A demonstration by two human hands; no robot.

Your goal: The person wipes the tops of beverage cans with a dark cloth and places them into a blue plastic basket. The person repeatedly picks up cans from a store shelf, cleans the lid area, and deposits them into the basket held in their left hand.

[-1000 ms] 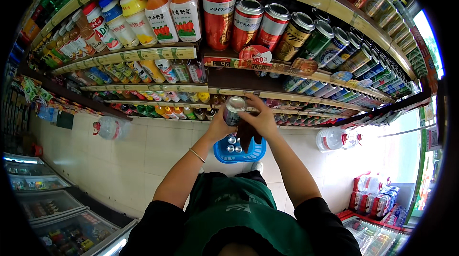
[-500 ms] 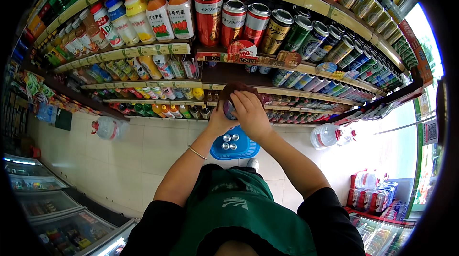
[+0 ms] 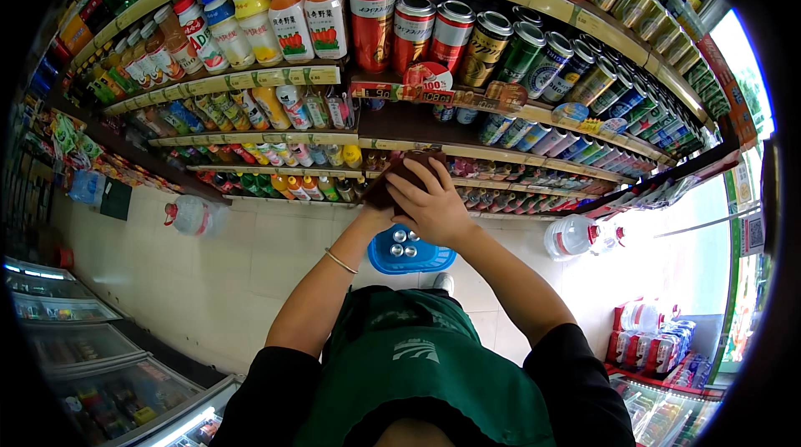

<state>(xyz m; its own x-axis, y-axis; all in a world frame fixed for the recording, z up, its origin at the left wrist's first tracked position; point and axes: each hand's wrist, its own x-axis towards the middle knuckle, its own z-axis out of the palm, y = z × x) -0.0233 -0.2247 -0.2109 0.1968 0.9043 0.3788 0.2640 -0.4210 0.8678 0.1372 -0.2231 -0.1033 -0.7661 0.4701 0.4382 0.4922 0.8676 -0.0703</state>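
A brown cloth (image 3: 382, 186) is bunched between my hands, in front of the lower shelves and above the basket. My right hand (image 3: 435, 212) lies over it with the fingers bent round and pressed on it. My left hand (image 3: 375, 220) grips from below and from the left; its fingers are mostly hidden by the cloth. What it holds is covered now; the earlier frame shows a purple-blue printed can there. Below my hands, a blue plastic basket (image 3: 434, 260) stands on the floor with several silver-topped cans (image 3: 403, 243) in it.
Ahead, shelves hold large drink cans (image 3: 372, 25) and juice bottles (image 3: 326, 17). A big water bottle (image 3: 192, 215) stands on the floor at left, more water bottles (image 3: 571, 237) at right. Glass-topped freezers (image 3: 117, 388) line the lower left; drink packs (image 3: 647, 345) are stacked at lower right.
The cloth has come round over the can, which no longer shows. My right hand has turned slightly over it, and the left has moved a little down and left. The view has shifted slightly.
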